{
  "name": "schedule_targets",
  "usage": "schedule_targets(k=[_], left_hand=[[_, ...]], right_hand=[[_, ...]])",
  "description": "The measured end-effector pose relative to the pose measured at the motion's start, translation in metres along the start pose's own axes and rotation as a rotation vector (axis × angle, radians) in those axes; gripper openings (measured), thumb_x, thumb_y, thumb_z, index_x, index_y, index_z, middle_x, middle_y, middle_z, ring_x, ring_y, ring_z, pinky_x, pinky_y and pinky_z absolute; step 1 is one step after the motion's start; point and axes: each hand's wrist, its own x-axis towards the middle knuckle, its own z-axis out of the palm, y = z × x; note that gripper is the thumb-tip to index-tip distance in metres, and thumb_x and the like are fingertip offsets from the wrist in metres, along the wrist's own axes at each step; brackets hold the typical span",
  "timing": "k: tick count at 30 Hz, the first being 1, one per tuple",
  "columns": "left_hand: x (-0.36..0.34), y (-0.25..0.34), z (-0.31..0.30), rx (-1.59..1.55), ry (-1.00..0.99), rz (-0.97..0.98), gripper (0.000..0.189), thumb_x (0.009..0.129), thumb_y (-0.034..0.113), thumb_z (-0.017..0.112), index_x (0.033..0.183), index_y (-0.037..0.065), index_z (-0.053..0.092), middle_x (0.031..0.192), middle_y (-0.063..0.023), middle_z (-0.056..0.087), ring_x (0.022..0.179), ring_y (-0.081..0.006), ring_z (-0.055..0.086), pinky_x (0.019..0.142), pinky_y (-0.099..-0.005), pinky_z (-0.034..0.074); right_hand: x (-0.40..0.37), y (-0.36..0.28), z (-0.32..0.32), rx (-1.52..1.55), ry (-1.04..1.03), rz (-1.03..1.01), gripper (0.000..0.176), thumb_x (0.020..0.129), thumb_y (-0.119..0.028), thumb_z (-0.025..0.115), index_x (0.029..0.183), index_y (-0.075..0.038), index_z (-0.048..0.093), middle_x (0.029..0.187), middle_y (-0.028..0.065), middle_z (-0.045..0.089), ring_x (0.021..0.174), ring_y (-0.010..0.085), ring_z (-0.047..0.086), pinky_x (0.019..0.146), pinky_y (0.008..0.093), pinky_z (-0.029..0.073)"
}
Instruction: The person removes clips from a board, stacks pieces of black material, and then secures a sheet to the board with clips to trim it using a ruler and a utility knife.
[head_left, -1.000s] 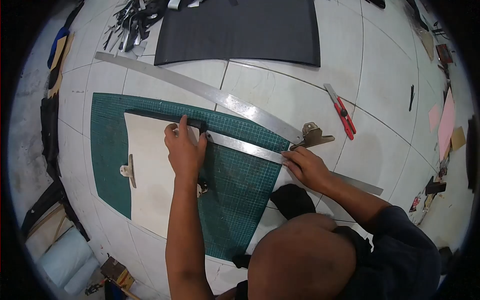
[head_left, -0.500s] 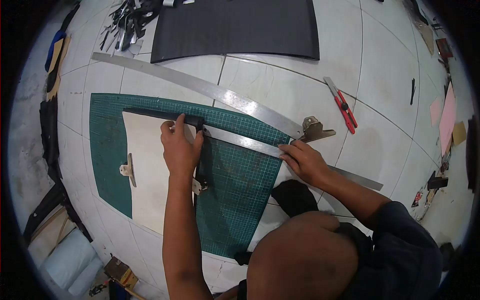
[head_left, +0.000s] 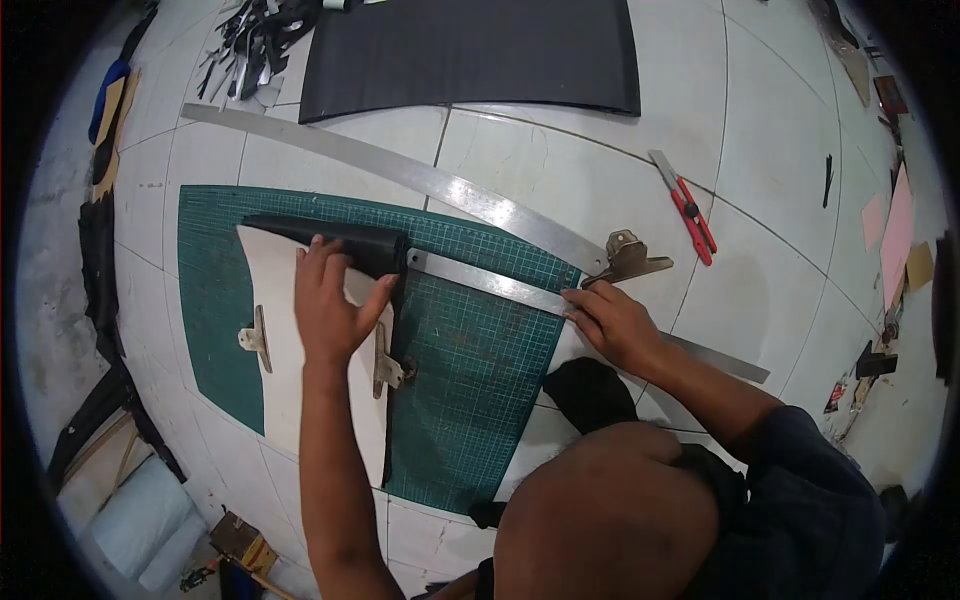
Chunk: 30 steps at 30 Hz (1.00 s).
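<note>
A cream sheet point(head_left: 275, 305) with a black layer under it lies on a green cutting mat point(head_left: 470, 370), held by two metal clips point(head_left: 255, 338). My left hand point(head_left: 328, 300) presses flat on the sheet near its top right corner, where black material point(head_left: 360, 243) shows. A steel ruler point(head_left: 510, 290) runs from that corner to the right across the mat. My right hand point(head_left: 615, 325) rests on the ruler at the mat's right edge, fingers pressing it down.
A longer steel ruler point(head_left: 400, 175) lies diagonally above the mat, with a loose metal clip point(head_left: 630, 258) at its right end. A red utility knife point(head_left: 685, 208) lies to the right. A large black sheet point(head_left: 470, 55) and offcuts point(head_left: 265, 35) lie at the top.
My left hand has slid left with the sheet, pulling it away from the ruler's end. More black material and the second clip now show. My right hand has stayed on the ruler.
</note>
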Motion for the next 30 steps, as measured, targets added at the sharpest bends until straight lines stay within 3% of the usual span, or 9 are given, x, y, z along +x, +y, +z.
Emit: schedule_targets(k=[1, 4, 5, 11, 14, 17, 20, 26, 30], left_hand=[[0.000, -0.003, -0.006, -0.021, 0.009, 0.044, 0.042, 0.080, 0.038, 0.078, 0.097, 0.002, 0.065, 0.106, -0.0189, 0.065, 0.105, -0.0374, 0.061, 0.089, -0.0445, 0.051], [0.015, 0.011, -0.043, -0.031, -0.372, -0.273, 0.044, 0.083, 0.043, 0.074, 0.077, 0.002, 0.059, 0.081, -0.0167, 0.064, 0.089, -0.0356, 0.065, 0.081, -0.0452, 0.050], [0.016, 0.012, -0.046, 0.007, -0.383, -0.266, 0.050, 0.086, 0.048, 0.069, 0.068, 0.003, 0.056, 0.076, -0.0145, 0.064, 0.077, -0.0340, 0.065, 0.070, -0.0454, 0.049], [0.012, 0.017, -0.040, 0.332, -0.520, -0.410, 0.045, 0.086, 0.051, 0.069, 0.085, 0.006, 0.062, 0.075, -0.0138, 0.067, 0.073, -0.0326, 0.068, 0.064, -0.0439, 0.052], [0.011, 0.011, -0.028, 0.358, -0.595, -0.491, 0.044, 0.082, 0.047, 0.074, 0.098, 0.009, 0.060, 0.078, -0.0127, 0.068, 0.075, -0.0332, 0.069, 0.067, -0.0436, 0.054], [0.013, 0.009, -0.023, 0.359, -0.686, -0.538, 0.052, 0.076, 0.043, 0.079, 0.112, 0.011, 0.057, 0.092, -0.0120, 0.068, 0.085, -0.0317, 0.069, 0.070, -0.0451, 0.055], [0.004, 0.009, -0.017, 0.432, -0.545, -0.349, 0.063, 0.072, 0.039, 0.083, 0.122, 0.012, 0.055, 0.106, -0.0120, 0.063, 0.100, -0.0310, 0.065, 0.074, -0.0461, 0.055], [0.000, 0.010, -0.027, 0.327, -0.659, -0.523, 0.060, 0.075, 0.037, 0.081, 0.123, 0.011, 0.056, 0.112, -0.0123, 0.061, 0.107, -0.0335, 0.062, 0.078, -0.0477, 0.056], [0.001, 0.000, -0.025, 0.335, -0.765, -0.584, 0.056, 0.081, 0.046, 0.073, 0.120, 0.008, 0.058, 0.109, -0.0167, 0.064, 0.107, -0.0345, 0.064, 0.080, -0.0468, 0.055]], right_hand=[[0.000, -0.001, -0.001, -0.004, -0.011, 0.005, 0.028, 0.091, -0.017, 0.067, 0.117, -0.006, 0.065, 0.095, 0.0112, 0.060, 0.086, 0.0299, 0.063, 0.073, 0.0389, 0.053], [-0.001, 0.003, -0.001, 0.012, -0.003, -0.002, 0.028, 0.091, -0.017, 0.067, 0.117, -0.006, 0.065, 0.095, 0.0112, 0.060, 0.086, 0.0296, 0.063, 0.072, 0.0385, 0.053], [-0.002, 0.004, 0.000, 0.010, 0.019, -0.016, 0.028, 0.092, -0.017, 0.067, 0.117, -0.006, 0.065, 0.094, 0.0112, 0.060, 0.084, 0.0292, 0.063, 0.071, 0.0386, 0.053], [0.002, 0.005, 0.006, 0.043, 0.056, -0.038, 0.026, 0.093, -0.018, 0.065, 0.115, -0.005, 0.065, 0.092, 0.0119, 0.059, 0.080, 0.0296, 0.063, 0.068, 0.0395, 0.053], [0.002, 0.003, 0.005, 0.064, 0.039, -0.010, 0.026, 0.093, -0.018, 0.065, 0.115, -0.004, 0.065, 0.091, 0.0122, 0.059, 0.080, 0.0302, 0.063, 0.068, 0.0400, 0.052], [0.002, 0.005, 0.007, 0.085, 0.038, -0.012, 0.026, 0.094, -0.019, 0.064, 0.115, -0.004, 0.065, 0.091, 0.0124, 0.059, 0.080, 0.0306, 0.062, 0.068, 0.0402, 0.052], [0.003, 0.004, 0.007, 0.104, 0.022, 0.002, 0.026, 0.094, -0.018, 0.064, 0.116, -0.004, 0.065, 0.091, 0.0124, 0.058, 0.080, 0.0306, 0.062, 0.068, 0.0400, 0.052], [0.006, 0.004, 0.009, 0.105, 0.016, -0.013, 0.027, 0.093, -0.017, 0.065, 0.117, -0.005, 0.064, 0.091, 0.0122, 0.058, 0.080, 0.0300, 0.062, 0.068, 0.0396, 0.052], [0.012, 0.001, 0.016, 0.093, 0.076, -0.083, 0.027, 0.092, -0.016, 0.066, 0.116, -0.005, 0.064, 0.090, 0.0126, 0.058, 0.079, 0.0307, 0.062, 0.068, 0.0406, 0.052]])
